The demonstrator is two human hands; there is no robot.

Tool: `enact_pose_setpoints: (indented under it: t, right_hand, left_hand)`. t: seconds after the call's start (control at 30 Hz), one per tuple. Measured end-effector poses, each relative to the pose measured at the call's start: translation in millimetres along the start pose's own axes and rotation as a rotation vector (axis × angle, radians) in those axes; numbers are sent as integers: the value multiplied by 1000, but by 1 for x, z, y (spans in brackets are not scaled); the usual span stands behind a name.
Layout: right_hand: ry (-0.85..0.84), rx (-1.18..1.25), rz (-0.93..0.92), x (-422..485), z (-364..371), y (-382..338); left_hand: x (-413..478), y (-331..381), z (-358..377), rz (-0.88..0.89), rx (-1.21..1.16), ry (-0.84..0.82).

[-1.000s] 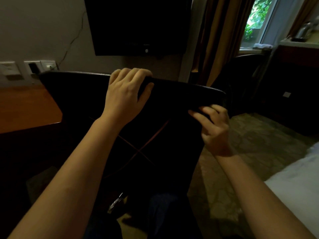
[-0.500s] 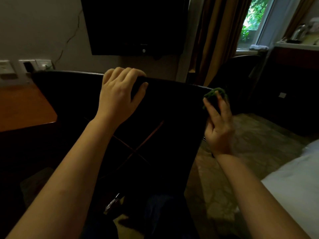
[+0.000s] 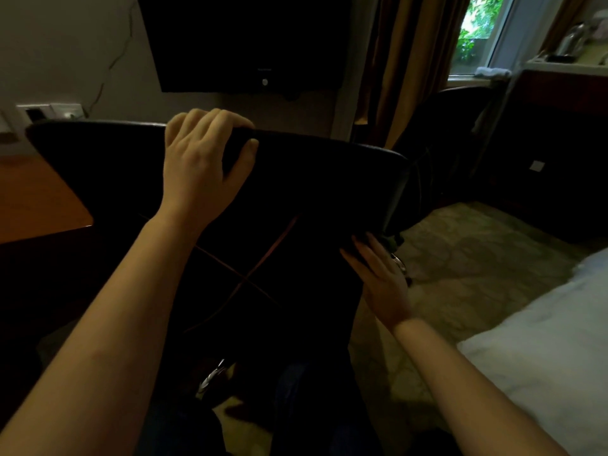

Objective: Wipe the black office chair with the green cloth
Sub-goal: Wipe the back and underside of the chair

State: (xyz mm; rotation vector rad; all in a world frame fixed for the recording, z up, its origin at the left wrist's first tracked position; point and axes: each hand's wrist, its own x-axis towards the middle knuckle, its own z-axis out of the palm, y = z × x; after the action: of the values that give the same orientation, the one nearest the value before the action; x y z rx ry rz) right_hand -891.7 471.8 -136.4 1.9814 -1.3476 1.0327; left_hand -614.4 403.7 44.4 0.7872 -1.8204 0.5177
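Observation:
The black office chair (image 3: 316,192) fills the middle of the view, its backrest turned toward me. My left hand (image 3: 204,162) grips the top edge of the backrest, fingers curled over it and thumb on the near face. My right hand (image 3: 381,274) lies with straight fingers against the right side edge of the backrest, lower down. It presses the green cloth (image 3: 391,241) against the chair. Only a small dark green bit of the cloth shows past my fingertips.
A wooden desk (image 3: 36,199) stands at the left under wall sockets. A dark TV (image 3: 246,41) hangs on the wall ahead. Curtains (image 3: 401,67) and a window lie at the back right, a white bed (image 3: 543,340) at the right, patterned carpet between.
My right hand has slid with the cloth from the backrest's top right corner down along its right side edge. My left hand keeps its hold on the top edge.

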Motion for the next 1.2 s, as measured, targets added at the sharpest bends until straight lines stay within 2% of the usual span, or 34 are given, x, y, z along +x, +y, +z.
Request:
enact_pose_setpoints:
  t: [0.1, 0.17, 0.4, 0.7, 0.9, 1.03, 1.2]
  right_hand:
    - [-71, -67, -111, -12, 0, 8]
    - [-56, -81, -139, -9, -3, 12]
    - [275, 20, 40, 44, -32, 22]
    - [578, -21, -27, 110, -89, 1]
    - [385, -30, -122, 109, -65, -30]
    - [370, -38, -100, 99, -39, -33]
    - [224, 114, -80, 80, -4, -41]
  left_hand:
    - [-1, 0, 0, 4, 0, 2]
    - [-1, 0, -1, 3, -2, 1]
    - [-1, 0, -3, -10, 6, 5]
    - [0, 1, -3, 18, 10, -24]
    - [-8, -10, -13, 103, 98, -90]
    - [-20, -30, -29, -35, 122, -86]
    - [-34, -48, -39, -239, 154, -76]
